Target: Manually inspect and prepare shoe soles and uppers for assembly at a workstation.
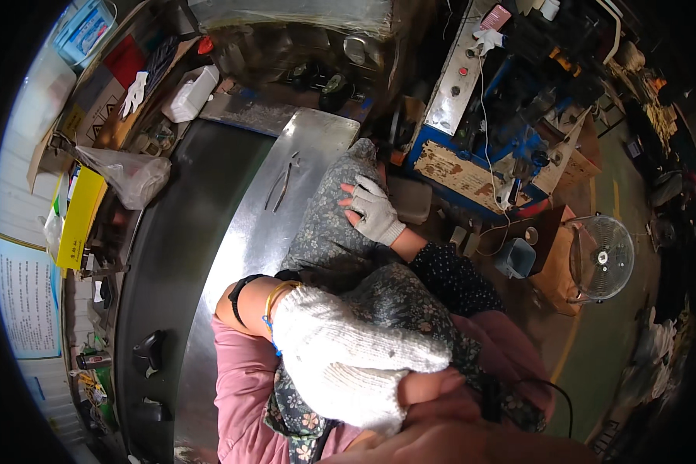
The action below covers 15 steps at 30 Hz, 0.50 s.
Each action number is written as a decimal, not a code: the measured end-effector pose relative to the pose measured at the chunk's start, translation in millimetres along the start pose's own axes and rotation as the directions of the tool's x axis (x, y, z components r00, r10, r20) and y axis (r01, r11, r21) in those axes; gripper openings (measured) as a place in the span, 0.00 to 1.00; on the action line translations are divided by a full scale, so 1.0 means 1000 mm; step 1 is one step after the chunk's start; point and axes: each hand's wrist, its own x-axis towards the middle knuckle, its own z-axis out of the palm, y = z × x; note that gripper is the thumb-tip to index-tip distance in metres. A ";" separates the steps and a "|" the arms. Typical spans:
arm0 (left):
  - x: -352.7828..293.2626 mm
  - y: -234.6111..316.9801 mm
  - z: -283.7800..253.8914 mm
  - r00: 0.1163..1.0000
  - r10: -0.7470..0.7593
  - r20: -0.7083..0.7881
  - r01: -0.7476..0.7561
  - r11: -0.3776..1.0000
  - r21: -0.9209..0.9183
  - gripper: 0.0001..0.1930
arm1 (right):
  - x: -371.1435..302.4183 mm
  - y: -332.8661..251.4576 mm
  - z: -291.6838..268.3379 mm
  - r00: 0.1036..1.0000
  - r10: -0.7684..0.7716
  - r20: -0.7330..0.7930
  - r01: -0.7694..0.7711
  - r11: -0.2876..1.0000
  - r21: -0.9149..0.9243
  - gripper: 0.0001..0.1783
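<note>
My left hand [356, 356], in a white knitted glove, is raised close to my body, with a gold bangle [274, 298] and a black band at the wrist. One bare digit shows past the glove; the other fingers are hidden, so its grip is unclear. Farther off, my right hand [373, 213] rests palm down on the dark floral apron [329, 220] over my leg. Its white glove leaves the fingertips bare, and they are spread, holding nothing. Left of that leg, a slender metal tool like tweezers [281, 189] lies on the shiny metal tabletop [240, 224].
A dark belt-like surface [162, 301] runs along the left, with a black object [148, 352] on it. Beyond stand a white plastic jug [192, 94] and a yellow box [83, 216]. On the right are a blue machine [472, 174], a grey bin [516, 257] and a fan [603, 257].
</note>
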 end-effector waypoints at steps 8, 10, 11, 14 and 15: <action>0.005 0.016 -0.017 1.000 0.022 -0.006 -0.018 0.934 0.357 0.14 | 0.006 -0.004 -0.003 0.999 -0.047 -0.005 0.047 0.996 -0.073 0.14; 0.006 0.023 -0.023 0.999 0.045 -0.006 -0.036 0.872 0.488 0.14 | 0.005 -0.004 -0.003 0.998 -0.052 -0.020 0.051 0.997 -0.056 0.13; 0.005 0.027 -0.025 0.998 0.061 -0.004 -0.049 0.838 0.543 0.13 | 0.005 -0.002 -0.001 0.999 -0.045 -0.004 0.045 0.997 -0.060 0.13; -0.012 0.044 -0.029 0.999 -0.012 -0.037 0.032 0.808 0.589 0.10 | 0.002 0.005 0.005 0.999 -0.034 0.020 0.036 0.992 -0.119 0.13; -0.026 0.056 -0.030 0.988 -0.132 -0.075 0.152 0.834 0.531 0.08 | 0.001 0.007 0.007 0.998 -0.062 0.006 0.062 0.986 -0.153 0.12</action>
